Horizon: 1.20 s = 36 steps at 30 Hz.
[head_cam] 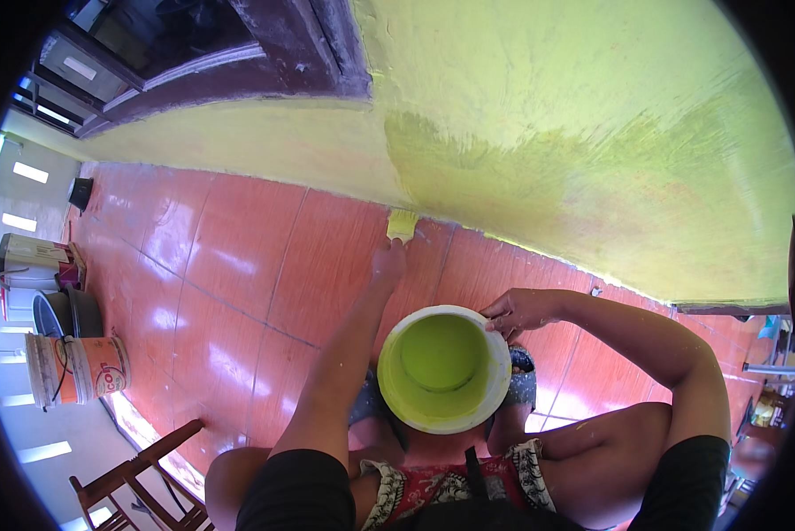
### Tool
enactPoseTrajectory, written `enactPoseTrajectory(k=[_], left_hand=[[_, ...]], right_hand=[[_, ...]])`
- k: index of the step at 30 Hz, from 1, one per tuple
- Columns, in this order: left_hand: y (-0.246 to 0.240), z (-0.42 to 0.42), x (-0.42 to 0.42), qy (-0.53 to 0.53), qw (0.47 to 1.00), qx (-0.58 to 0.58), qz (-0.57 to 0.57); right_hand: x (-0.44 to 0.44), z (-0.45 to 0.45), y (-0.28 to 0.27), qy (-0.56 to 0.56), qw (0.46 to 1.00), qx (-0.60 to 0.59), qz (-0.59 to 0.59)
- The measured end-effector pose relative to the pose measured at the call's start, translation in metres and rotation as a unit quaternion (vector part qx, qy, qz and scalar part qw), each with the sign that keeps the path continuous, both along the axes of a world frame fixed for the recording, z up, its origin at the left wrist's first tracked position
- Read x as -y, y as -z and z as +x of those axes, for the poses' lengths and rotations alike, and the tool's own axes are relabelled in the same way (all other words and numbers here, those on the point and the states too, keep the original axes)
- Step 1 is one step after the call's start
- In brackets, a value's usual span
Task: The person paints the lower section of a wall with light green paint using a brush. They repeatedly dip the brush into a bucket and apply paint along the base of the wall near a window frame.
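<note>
My left hand [389, 264] grips a paintbrush [402, 226] whose wide bristles are coated in yellow-green paint. The brush is at the foot of the wall [503, 179], where the wall meets the tiled floor. With its fingers over the rim, my right hand [520, 313] holds a white plastic bucket [445, 425] of yellow-green paint [440, 352] in front of my knees. A darker, wet-looking band of paint spreads across the lower wall, beneath a paler area. The brush handle is mostly hidden by the left hand.
Reddish tiles [231, 265] cover the floor. A dark-framed window [291, 73] is at upper left. Along the left side are a paint bucket [108, 372], dark basins [85, 312], a small black pot [80, 194] and a wooden chair [135, 471]. Assorted items lie at far right.
</note>
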<state>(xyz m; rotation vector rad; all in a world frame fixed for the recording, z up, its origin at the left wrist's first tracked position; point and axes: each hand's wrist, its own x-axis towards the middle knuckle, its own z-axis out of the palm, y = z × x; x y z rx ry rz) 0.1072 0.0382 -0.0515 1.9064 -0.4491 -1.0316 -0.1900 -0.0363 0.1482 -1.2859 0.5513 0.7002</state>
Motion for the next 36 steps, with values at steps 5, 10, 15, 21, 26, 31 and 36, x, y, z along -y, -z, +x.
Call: enactPoseTrajectory(k=[5,10,15,21,26,31,36], left_hand=[[-0.026,-0.002,0.008,-0.022,0.995,-0.054,-0.079],[-0.047,-0.004,-0.008,-0.084,0.951,-0.153,-0.255],[-0.037,0.001,-0.019,-0.054,0.972,-0.121,-0.193],[-0.048,0.011,0.010,0.015,0.995,-0.103,-0.001],[-0.127,0.030,0.026,0.021,0.991,-0.134,0.006],[-0.217,0.033,0.004,0.020,0.995,-0.080,-0.064],[-0.245,0.040,-0.013,-0.006,0.975,-0.078,-0.208]], right_hand=[[-0.001,0.001,-0.002,0.001,1.000,-0.006,0.002],[0.000,0.000,-0.006,-0.006,1.000,0.003,-0.009],[0.000,0.001,-0.004,-0.002,1.000,-0.005,0.003],[0.000,0.000,0.000,-0.016,1.000,0.007,-0.009],[0.002,0.001,-0.003,-0.018,1.000,-0.006,0.005],[0.004,0.005,-0.005,-0.027,1.000,-0.002,-0.005],[0.005,0.008,-0.003,-0.033,0.999,0.002,0.004]])
